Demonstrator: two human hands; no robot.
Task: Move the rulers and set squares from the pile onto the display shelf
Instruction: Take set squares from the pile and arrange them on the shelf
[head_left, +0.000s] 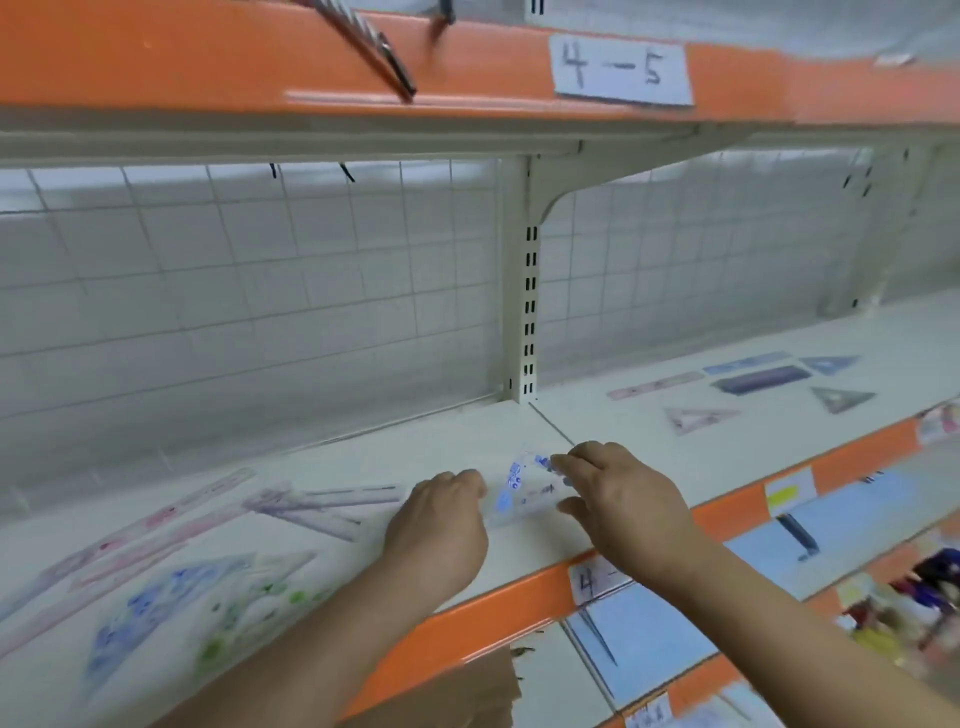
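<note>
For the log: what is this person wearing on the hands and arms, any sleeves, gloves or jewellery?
Nothing shows. The left hand and right hand are ungloved, with no ring visible, though the frame is blurred. The left forearm and right forearm are bare down to the picture's lower edge: no sleeve, watch or bracelet in view.

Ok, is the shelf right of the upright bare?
No, rulers and set squares lie on the shelf right of the upright.
</note>
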